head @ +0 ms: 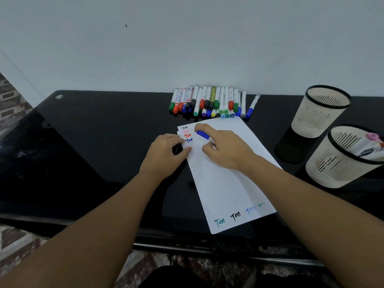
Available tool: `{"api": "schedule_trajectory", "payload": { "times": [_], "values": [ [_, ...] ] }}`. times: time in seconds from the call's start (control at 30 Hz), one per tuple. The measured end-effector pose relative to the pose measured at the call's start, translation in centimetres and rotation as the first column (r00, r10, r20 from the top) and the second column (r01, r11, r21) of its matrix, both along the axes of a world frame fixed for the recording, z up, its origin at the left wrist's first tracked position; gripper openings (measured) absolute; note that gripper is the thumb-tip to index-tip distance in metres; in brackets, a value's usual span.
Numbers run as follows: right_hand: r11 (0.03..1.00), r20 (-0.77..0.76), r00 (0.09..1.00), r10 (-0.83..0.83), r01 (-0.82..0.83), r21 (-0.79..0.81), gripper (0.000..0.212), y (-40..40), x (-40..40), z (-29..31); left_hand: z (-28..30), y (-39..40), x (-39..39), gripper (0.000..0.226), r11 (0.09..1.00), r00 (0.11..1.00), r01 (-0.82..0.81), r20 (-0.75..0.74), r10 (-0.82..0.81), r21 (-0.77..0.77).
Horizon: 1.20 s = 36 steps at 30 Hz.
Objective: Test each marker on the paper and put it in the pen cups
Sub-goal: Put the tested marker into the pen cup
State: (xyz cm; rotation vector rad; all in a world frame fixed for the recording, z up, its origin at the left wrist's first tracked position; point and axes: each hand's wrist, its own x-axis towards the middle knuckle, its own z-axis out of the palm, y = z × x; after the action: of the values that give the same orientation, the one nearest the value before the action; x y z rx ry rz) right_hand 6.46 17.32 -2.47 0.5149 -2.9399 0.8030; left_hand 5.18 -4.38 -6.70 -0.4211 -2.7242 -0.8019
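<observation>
Right hand [225,148] gripping blue marker [203,135] over paper [226,183], left hand [164,151] flat, fingers relaxed, on its edge.

On a glossy black table [87,154] lies a white paper [226,183] with the word "Test" written in several colours at its far corner and its near edge. The left hand [164,152] presses the paper's left edge near the far corner. The right hand [224,148] holds a blue-capped marker [204,135] over the sheet. Beyond the paper lies a row of markers [209,102]. To the right stand two pale pen cups: the far cup [320,111] and the near cup [340,159], which holds markers.
</observation>
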Motion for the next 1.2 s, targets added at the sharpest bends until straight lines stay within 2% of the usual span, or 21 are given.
{"api": "schedule_trajectory", "payload": {
  "times": [0.13, 0.3, 0.4, 0.53, 0.6, 0.67, 0.8, 0.87, 0.97, 1.07, 1.2],
  "values": [
    [1.0, 0.01, 1.0, -0.019, 0.019, -0.001, 0.053, 0.3, 0.3, -0.3, 0.1, 0.1, 0.0, 0.04, 1.0, 1.0, -0.005, 0.013, 0.005, -0.009],
    [0.992, 0.065, 0.997, -0.028, 0.036, -0.125, 0.056, 0.5, 0.4, 0.0, 0.1, 0.0, 0.0, 0.04, 1.0, 1.0, 0.0, 0.014, 0.0, -0.01],
    [0.995, 0.096, 0.995, -0.017, 0.026, -0.094, 0.042, 0.7, 0.4, 0.3, 0.1, 0.0, 0.0, 0.045, 0.999, 1.0, 0.011, 0.023, -0.01, -0.043],
    [0.942, 0.223, 0.97, -0.099, 0.164, -0.293, 0.04, 1.4, 0.9, 1.2, 0.5, 0.2, 0.4, 0.063, 0.998, 0.997, 0.023, 0.073, -0.019, -0.051],
    [0.932, 0.249, 0.962, -0.107, 0.185, -0.312, 0.048, 2.1, 1.3, 1.5, 0.9, 0.5, 0.7, 0.074, 0.985, 0.993, 0.009, 0.115, 0.011, -0.175],
    [0.932, 0.241, 0.962, -0.128, 0.2, -0.303, 0.047, 2.6, 1.7, 1.6, 1.4, 0.9, 1.0, 0.084, 0.958, 0.982, 0.006, 0.18, 0.048, -0.288],
    [0.88, 0.208, 0.957, -0.201, 0.27, -0.391, 0.02, 3.1, 2.5, 1.6, 1.2, 1.1, 2.1, 0.088, 0.934, 0.954, 0.083, 0.299, 0.026, -0.347],
    [0.862, 0.225, 0.944, -0.242, 0.316, -0.395, 0.028, 2.9, 3.0, 2.1, 0.8, 0.9, 2.6, 0.088, 0.918, 0.954, 0.104, 0.3, 0.017, -0.382],
    [0.907, 0.058, 0.944, -0.324, 0.327, -0.266, 0.042, 2.8, 3.5, 2.7, 0.5, 0.7, 2.8, 0.088, 0.921, 0.964, 0.086, 0.264, 0.019, -0.381],
    [0.91, -0.02, 0.937, -0.349, 0.334, -0.247, 0.035, 3.7, 4.1, 3.7, 0.4, 0.7, 2.7, 0.088, 0.922, 0.967, 0.082, 0.254, 0.019, -0.38],
    [0.921, -0.134, 0.922, -0.364, 0.334, -0.201, 0.037, 5.9, 5.6, 6.6, 0.5, 0.6, 2.9, 0.085, 0.927, 0.97, 0.074, 0.244, 0.02, -0.368]
  ]
}}
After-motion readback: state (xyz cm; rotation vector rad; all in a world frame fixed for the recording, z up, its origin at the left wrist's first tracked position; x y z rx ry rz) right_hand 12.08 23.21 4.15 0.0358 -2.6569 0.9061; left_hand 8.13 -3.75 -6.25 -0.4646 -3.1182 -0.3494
